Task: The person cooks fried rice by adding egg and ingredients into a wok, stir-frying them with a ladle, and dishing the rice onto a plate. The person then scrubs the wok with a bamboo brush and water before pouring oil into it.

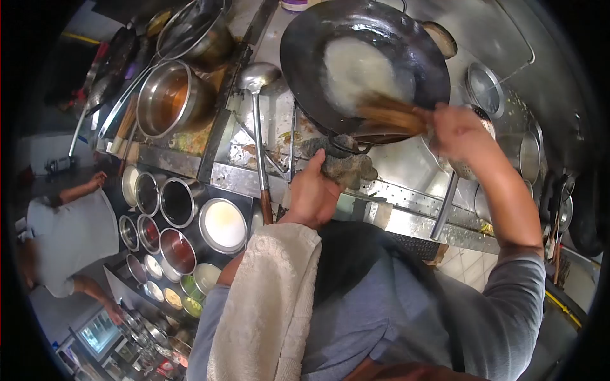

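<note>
A large dark wok (300, 70) tilts on the stove with cloudy, pale liquid (359, 66) in it. My right hand (462, 132) is closed round a bamboo wok brush (391, 114), whose blurred bristles reach into the liquid. At the wok's near rim, my left hand (316, 193) grips a dirty grey-brown rag (348, 168) beside the loop handle (359, 150). Its thumb points up and its other fingers are partly hidden. A cream towel (267, 305) hangs over my left forearm.
Left of the wok lies a long ladle (259, 127). Behind it stands a steel pot (166, 98) of orange-brown liquid. Several seasoning containers (222, 225) sit at the left. A perforated strainer (467, 166) is under my right hand. Another person (73, 232) stands at far left.
</note>
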Available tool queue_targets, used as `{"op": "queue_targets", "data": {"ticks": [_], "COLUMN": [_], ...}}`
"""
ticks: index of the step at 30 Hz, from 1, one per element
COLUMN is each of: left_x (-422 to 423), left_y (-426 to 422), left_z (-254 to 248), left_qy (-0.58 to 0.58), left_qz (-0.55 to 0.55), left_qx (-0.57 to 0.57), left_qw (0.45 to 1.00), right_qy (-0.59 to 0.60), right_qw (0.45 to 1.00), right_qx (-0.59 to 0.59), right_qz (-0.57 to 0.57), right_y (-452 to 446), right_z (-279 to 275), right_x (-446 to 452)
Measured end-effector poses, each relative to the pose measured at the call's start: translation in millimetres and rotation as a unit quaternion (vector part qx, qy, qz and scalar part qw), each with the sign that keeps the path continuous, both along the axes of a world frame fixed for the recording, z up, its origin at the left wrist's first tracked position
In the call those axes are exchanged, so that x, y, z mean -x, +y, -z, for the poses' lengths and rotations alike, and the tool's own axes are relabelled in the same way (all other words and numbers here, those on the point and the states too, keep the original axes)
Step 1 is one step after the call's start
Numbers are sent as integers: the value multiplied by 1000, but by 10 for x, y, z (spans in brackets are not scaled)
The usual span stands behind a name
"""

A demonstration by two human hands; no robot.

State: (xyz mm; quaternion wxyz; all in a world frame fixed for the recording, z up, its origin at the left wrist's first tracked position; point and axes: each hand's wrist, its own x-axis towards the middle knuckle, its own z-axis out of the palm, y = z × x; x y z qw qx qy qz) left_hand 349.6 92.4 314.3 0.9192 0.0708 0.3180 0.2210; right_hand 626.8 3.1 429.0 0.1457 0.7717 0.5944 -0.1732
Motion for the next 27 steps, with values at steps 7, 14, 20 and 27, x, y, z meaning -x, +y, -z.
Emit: {"op": "queue_targets", "data": {"ticks": [7, 14, 20, 27], "left_x": [-43, -108, 175, 111], "left_y": [17, -64, 102, 39], "left_z": [-126, 278, 548, 64], "left_qy": [1, 79, 238, 71], "left_qz": [-21, -33, 42, 114], "left_qx": [8, -80, -145, 9], "left_qw": [1000, 993, 959, 991], "right_qy": [29, -87, -20, -11], "right_qw": [997, 993, 997, 999], "right_qx": [-72, -71, -36, -30], "right_qz": [-11, 43, 61, 2], "right_y": [76, 708, 284, 884], "right_z": [-292, 552, -315, 593], "right_x": [95, -344, -113, -339]}}
